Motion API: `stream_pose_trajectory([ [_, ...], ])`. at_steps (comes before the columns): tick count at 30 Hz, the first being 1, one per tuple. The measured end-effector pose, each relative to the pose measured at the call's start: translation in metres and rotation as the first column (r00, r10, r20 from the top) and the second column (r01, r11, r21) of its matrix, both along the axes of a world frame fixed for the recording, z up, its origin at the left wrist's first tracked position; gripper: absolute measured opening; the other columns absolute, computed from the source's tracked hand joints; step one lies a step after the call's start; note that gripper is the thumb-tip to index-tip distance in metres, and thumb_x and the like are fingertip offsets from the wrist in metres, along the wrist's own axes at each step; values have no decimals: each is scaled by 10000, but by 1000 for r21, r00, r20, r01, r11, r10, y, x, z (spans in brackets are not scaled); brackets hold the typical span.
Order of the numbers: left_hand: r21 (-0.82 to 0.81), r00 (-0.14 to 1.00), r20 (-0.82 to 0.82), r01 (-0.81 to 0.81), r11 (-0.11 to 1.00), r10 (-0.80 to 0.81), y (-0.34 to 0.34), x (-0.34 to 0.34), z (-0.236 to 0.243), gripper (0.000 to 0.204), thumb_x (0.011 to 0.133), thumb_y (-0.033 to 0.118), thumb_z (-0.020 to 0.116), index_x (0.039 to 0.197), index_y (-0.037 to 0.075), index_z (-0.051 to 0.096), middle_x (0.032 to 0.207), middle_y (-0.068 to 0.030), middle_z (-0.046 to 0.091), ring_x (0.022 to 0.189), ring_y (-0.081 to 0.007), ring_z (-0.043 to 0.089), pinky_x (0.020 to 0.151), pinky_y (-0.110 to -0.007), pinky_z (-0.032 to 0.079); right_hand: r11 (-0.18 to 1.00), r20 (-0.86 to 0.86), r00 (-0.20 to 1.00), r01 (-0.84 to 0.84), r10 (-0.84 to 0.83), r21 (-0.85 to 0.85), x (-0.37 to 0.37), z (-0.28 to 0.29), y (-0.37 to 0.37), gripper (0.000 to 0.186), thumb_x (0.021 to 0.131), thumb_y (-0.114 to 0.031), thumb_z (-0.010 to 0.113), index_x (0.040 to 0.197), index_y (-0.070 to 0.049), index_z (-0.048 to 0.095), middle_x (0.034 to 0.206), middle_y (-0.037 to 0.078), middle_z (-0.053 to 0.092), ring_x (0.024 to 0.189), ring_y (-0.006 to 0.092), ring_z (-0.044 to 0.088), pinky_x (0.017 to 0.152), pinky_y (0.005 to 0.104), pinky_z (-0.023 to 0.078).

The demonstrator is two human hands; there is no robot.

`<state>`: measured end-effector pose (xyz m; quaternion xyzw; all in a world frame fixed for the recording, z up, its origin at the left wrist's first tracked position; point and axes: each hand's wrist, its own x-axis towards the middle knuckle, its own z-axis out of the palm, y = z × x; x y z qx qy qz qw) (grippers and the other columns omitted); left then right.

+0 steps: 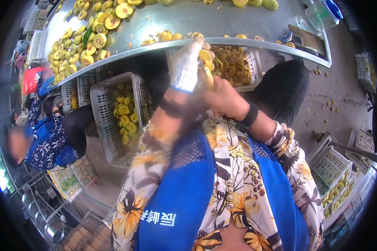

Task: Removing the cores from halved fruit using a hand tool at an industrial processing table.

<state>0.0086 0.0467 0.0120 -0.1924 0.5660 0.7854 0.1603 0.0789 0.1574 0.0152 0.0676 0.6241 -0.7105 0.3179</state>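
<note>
- We pinch yellow fruit (pixel 205 55) in our gloved left hand's (pixel 189 58) fingers.
- Our right hand (pixel 225 97) curls its fingers round a tool (pixel 208 79).
- Surface (pixel 176 19) at twelve o'clock.

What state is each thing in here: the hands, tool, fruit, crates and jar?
Left hand: gloved, closed around a fruit piece
Right hand: bare, closed on the tool
Tool: gripped by its handle, tip at the fruit piece
Table fruit: many cut open, heaped
Left crate: uncovered, partly filled with fruit
Crate by the table edge: uncovered, holding many pieces
Jar: blue lid on
</note>
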Motion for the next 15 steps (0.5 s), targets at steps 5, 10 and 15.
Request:
stream_pose_trajectory([
  [5, 20, 992, -124, -15, 1000, 17, 1, 6, -6, 291, 865, 283, 554, 828, -4, 586, 666, -92, 586, 513, -126, 528, 454, -224, 426, 1000, -83, 996, -21, 19, -22, 2, -9, 2, 243, 885, -241, 486, 866, 0, 465, 538, 12, 469, 358, 66, 410, 331, 220, 329],
  [10, -37, 994, -88, -75, 997, 71, -3, 2, -8, 330, 860, 334, 559, 756, 23, 590, 635, -90, 579, 507, -126, 530, 458, -218, 426, 987, -146, 988, -26, 50, 157, 0, -14, -2, 204, 873, -197, 492, 871, 6, 479, 544, 17, 478, 371, 64, 428, 334, 215, 332],
  [15, 320, 992, 86, 65, 945, -97, -21, -7, 5, 349, 868, 360, 535, 889, 14, 579, 741, -122, 613, 570, -188, 578, 529, -263, 476, 987, -160, 979, -103, 123, 125, -13, -14, 2, 163, 858, -153, 505, 862, 10, 500, 557, -2, 487, 388, 57, 439, 348, 203, 341],
])
